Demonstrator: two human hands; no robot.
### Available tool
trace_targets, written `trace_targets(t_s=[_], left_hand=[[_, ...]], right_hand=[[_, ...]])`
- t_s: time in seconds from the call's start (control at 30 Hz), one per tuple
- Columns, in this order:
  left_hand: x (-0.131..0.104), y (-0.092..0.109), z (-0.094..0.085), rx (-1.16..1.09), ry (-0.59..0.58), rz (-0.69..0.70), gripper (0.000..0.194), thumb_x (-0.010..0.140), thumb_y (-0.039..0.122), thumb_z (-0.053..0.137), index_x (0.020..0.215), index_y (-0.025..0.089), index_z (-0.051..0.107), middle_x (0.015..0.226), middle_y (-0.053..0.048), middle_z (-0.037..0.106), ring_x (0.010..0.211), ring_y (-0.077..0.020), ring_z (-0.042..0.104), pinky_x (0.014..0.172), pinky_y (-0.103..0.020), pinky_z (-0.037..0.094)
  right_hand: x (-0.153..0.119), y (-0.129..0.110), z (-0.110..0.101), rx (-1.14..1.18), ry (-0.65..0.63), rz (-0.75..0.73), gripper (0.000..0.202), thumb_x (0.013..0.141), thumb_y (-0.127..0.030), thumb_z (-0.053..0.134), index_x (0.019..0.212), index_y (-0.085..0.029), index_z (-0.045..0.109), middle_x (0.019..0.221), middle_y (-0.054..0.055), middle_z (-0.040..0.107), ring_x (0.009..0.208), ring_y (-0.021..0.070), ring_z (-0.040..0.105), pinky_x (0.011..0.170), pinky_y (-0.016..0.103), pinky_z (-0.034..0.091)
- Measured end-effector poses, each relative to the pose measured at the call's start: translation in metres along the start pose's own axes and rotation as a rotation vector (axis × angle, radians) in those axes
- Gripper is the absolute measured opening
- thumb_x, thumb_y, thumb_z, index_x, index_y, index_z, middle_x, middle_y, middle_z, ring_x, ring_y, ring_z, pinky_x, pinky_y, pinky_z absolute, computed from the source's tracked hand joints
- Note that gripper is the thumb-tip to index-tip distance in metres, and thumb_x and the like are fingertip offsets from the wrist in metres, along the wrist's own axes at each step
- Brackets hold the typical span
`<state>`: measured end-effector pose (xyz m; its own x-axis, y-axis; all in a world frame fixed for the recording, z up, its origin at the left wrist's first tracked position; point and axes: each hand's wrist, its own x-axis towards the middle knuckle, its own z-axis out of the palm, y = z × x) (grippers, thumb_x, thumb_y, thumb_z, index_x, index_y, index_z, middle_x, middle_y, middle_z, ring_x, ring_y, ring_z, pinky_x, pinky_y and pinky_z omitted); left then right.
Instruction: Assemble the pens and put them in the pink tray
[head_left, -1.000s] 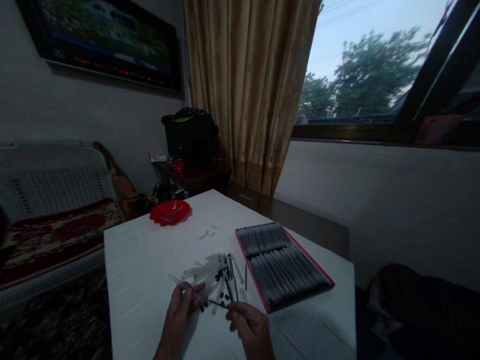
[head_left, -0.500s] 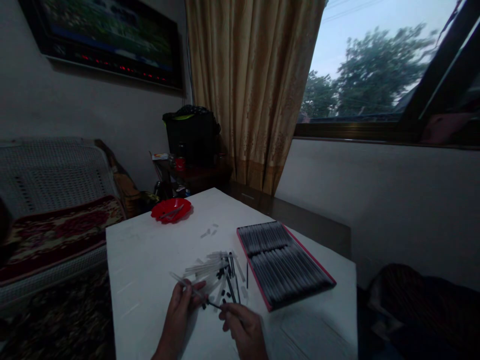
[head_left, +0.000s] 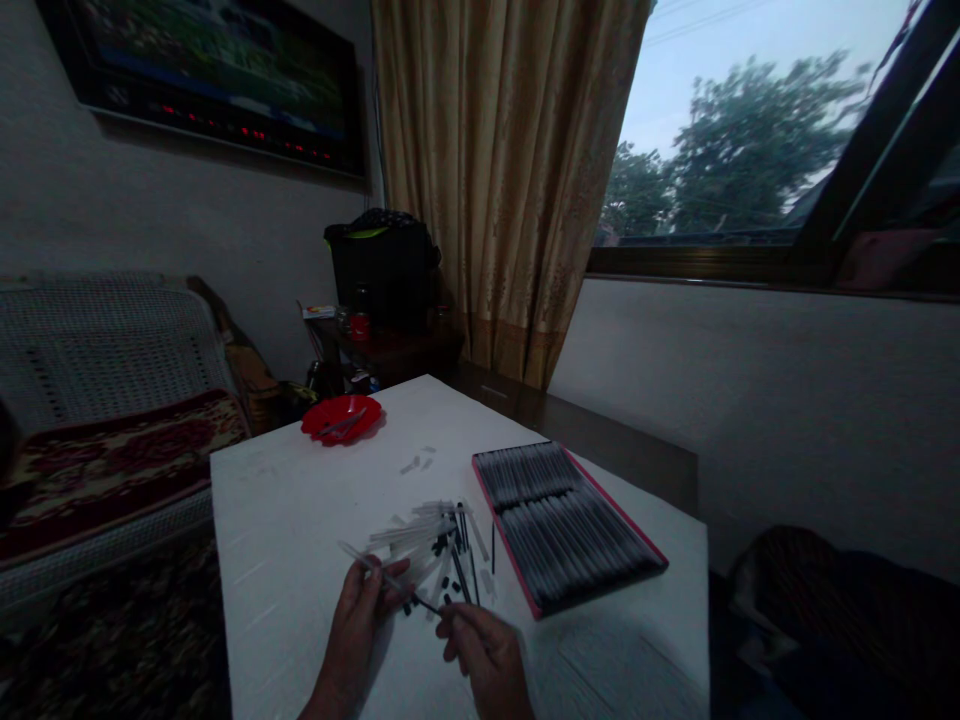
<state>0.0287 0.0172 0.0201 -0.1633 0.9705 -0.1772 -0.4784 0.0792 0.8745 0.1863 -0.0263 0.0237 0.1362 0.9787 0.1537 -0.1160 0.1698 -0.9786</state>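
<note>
My left hand pinches a clear, slim pen barrel that points up and to the left. Fingers of my right hand are closed on a thin dark pen refill, whose far end lies in line with the barrel and appears to be inside it. Just beyond my hands is a loose pile of clear barrels, dark refills and small black caps or plugs. To the right lies a pink-edged tray holding rows of pens.
The white table carries a red scalloped dish with slim pieces in it at the far left. A few small clear pieces lie mid-table. Beyond stand a bench and a dark side table.
The dark refill reaches further up into the clear barrel than before. Both hands have hardly moved, and the pile and tray look the same.
</note>
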Motion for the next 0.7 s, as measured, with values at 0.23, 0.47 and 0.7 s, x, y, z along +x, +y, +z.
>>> trace_targets(t_s=[0.23,0.47,0.7], left_hand=[[0.003,-0.002,-0.001,-0.017,0.006,0.007,0.044,0.063,0.053,0.076,0.088,0.024,0.056,0.088,-0.001,0.076,0.068,-0.0169,0.069,0.075,-0.032,0.053],[0.004,-0.006,-0.006,0.018,-0.026,-0.007,0.043,0.062,0.052,0.077,0.089,0.022,0.061,0.091,-0.004,0.075,0.077,-0.0204,0.068,0.076,-0.034,0.050],[0.000,0.002,0.015,0.176,-0.250,0.028,0.030,0.060,0.039,0.081,0.074,0.018,0.066,0.062,0.003,0.062,0.059,-0.0119,0.055,0.058,-0.023,0.043]], right_hand=[[0.000,0.009,-0.008,0.021,-0.002,0.044,0.030,0.077,-0.044,0.062,0.077,-0.016,0.074,0.064,0.005,0.069,0.050,0.0129,0.056,0.048,0.022,0.043],[0.009,0.020,0.004,0.090,-0.081,0.127,0.048,0.070,-0.058,0.067,0.092,-0.015,0.070,0.071,0.008,0.070,0.050,0.0135,0.057,0.041,0.021,0.038],[0.022,0.011,0.006,0.016,-0.075,0.128,0.055,0.070,-0.067,0.061,0.089,-0.016,0.067,0.057,0.000,0.062,0.041,0.0084,0.047,0.041,0.019,0.037]])
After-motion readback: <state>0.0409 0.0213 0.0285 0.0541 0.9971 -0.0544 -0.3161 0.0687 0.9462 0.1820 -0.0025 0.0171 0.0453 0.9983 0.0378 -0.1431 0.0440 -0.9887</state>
